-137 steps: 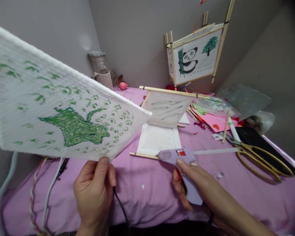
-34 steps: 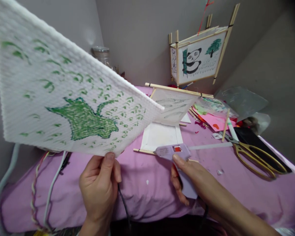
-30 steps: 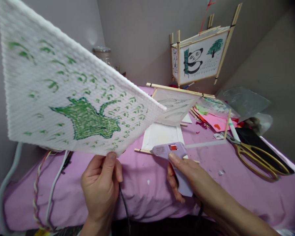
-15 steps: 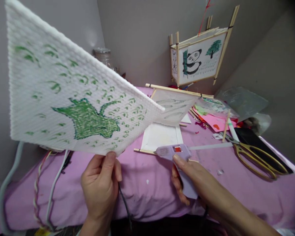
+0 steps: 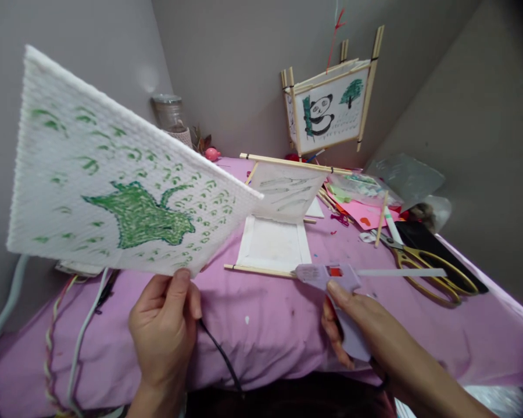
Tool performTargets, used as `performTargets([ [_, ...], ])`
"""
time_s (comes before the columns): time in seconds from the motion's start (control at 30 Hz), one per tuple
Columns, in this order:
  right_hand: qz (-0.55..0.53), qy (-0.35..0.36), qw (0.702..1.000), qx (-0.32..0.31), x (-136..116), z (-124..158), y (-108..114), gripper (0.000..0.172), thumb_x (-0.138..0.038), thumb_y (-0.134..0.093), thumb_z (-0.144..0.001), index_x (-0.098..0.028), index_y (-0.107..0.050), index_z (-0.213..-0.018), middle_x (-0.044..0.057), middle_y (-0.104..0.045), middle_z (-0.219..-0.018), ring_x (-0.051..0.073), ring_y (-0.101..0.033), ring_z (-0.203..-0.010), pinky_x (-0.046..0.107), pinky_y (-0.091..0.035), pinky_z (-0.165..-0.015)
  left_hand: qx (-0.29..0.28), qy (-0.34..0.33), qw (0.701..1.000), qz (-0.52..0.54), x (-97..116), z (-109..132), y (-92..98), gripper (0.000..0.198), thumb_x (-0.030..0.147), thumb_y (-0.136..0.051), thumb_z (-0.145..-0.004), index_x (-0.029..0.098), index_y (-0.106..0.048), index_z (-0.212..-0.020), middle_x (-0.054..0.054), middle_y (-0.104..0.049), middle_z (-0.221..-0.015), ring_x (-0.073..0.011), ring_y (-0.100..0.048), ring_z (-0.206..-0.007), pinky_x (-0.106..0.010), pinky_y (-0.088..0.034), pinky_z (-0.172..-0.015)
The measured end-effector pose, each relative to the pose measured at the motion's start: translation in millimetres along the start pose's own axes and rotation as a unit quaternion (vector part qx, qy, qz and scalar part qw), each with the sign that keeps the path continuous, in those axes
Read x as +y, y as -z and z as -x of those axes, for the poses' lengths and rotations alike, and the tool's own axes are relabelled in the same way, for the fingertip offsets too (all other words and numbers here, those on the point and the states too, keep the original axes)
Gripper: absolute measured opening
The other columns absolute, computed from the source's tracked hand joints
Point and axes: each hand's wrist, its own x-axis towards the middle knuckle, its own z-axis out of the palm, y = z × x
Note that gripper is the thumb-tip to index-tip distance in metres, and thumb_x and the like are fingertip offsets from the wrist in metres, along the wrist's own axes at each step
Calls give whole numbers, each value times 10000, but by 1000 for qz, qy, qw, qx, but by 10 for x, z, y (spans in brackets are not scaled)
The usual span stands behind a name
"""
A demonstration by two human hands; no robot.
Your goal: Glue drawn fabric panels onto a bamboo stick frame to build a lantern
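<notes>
My left hand point(image 5: 163, 331) pinches the lower edge of a white textured sheet point(image 5: 113, 174) with a green drawing, held up and tilted above the purple table. My right hand point(image 5: 366, 325) is wrapped round the grip of a lilac glue gun point(image 5: 331, 277). The gun's nozzle touches the near bamboo stick of a half-built paper-and-stick frame point(image 5: 276, 244) lying on the purple cloth point(image 5: 265, 325). A clear glue stick pokes out of the gun's back toward the right.
A finished lantern point(image 5: 326, 107) with a panda drawing stands at the back. Gold-handled scissors point(image 5: 431, 270), a marker, coloured paper scraps and plastic bags lie at the right. A glass jar point(image 5: 169, 113) stands back left. Cables hang off the left edge.
The glue gun slid right along the frame's near stick. The white sheet sank a little and shifted left. My view swung, so the lantern sits further left.
</notes>
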Motion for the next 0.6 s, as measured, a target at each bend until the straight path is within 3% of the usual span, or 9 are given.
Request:
performTargets([
  [0.13, 173, 73, 977, 106, 54, 153, 126, 470, -636, -415, -832, -219, -537, -652, 35, -603, -577, 194, -583, -551, 305, -447, -558, -16, 0, 999, -50, -4, -2, 10, 283, 243, -625, -831, 173, -479, -599, 73, -422, -422, -62, -376, -403, -213, -280, -445],
  [0.27, 377, 186, 888, 187, 261, 277, 262, 327, -562, -446, -846, -248, -539, -844, 59, -666, -770, 242, -619, -684, 337, -448, -609, -42, 8, 991, -123, 3, 1, 39, 292, 304, -631, -830, 178, -501, -601, 64, -444, -426, -73, -375, -432, -213, -303, -472],
  [0.43, 547, 134, 794, 227, 401, 279, 453, 302, -494, -357, -887, -231, -494, -829, 86, -656, -715, 289, -653, -611, 370, -416, -527, -83, -30, 968, -236, 79, -46, 46, 295, 366, -644, -803, 187, -562, -583, 50, -468, -428, -93, -407, -446, -210, -345, -484],
  [0.6, 658, 126, 687, 281, 282, 153, 565, 391, -567, -397, -869, -212, -504, -744, 120, -661, -714, 334, -673, -620, 352, -364, -461, -196, -75, 933, -293, 189, -161, -77, 262, 388, -648, -774, 191, -623, -604, 52, -448, -407, -99, -407, -406, -208, -322, -429],
])
